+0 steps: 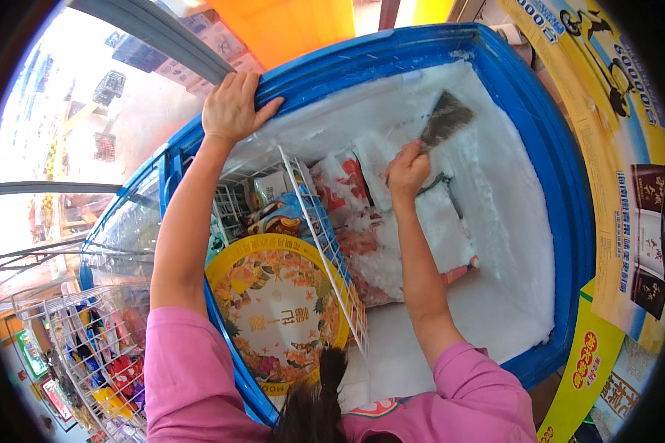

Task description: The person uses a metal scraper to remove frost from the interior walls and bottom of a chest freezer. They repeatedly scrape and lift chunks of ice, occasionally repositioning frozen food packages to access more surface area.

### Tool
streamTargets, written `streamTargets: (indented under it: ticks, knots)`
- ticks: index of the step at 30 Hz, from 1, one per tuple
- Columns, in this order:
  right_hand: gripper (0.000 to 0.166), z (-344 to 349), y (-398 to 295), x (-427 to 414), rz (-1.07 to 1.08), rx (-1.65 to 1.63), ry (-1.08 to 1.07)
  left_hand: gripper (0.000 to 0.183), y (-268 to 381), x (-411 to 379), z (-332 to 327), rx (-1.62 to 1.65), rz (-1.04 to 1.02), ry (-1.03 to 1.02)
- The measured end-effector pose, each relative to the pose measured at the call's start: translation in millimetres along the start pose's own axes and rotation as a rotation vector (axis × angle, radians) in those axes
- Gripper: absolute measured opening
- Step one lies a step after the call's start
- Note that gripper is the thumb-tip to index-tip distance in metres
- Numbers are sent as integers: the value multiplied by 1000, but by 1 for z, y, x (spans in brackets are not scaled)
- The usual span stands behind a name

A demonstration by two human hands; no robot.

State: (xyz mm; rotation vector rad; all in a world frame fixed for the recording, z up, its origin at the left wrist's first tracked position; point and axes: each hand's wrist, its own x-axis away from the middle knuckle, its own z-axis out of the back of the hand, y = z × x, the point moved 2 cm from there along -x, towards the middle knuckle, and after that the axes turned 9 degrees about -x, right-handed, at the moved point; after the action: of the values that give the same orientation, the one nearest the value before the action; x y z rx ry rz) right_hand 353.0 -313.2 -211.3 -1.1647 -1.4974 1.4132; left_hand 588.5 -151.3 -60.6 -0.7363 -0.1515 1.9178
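My left hand [237, 108] rests on the blue rim [332, 55] of a chest freezer, fingers over its far edge. In my right hand [409, 170] is the handle of a wide-bladed scraper [446, 119]; the blade looks blurred and points towards the freezer's far right corner. Thick white frost [504, 183] coats the inner walls. Below and beside my right hand lie frosted packages [440, 221], some with red parts. A white wire basket [310, 205] left of them holds packaged goods [280, 216] and a round yellow-rimmed box or lid [277, 315] with a floral print.
A wire rack with colourful packets [105, 354] stands at the lower left. Printed yellow cardboard [615, 183] lines the right side, with a yellow-green carton [582, 360] below. An orange panel [293, 27] stands behind the freezer, and a grey bar [160, 39] crosses the upper left.
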Motion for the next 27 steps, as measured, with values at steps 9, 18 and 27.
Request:
streamTargets:
  ticks: [9,18,27]
  knots:
    - [39,-7,34,14,158,256,138,45,2,-2,4,-12,-4,10]
    - [38,-20,-7,11,-272,-404,138,46,4,-2,5,50,2,-34]
    - [43,-41,-38,4,-231,-697,309,46,4,-6,5,13,-8,-12]
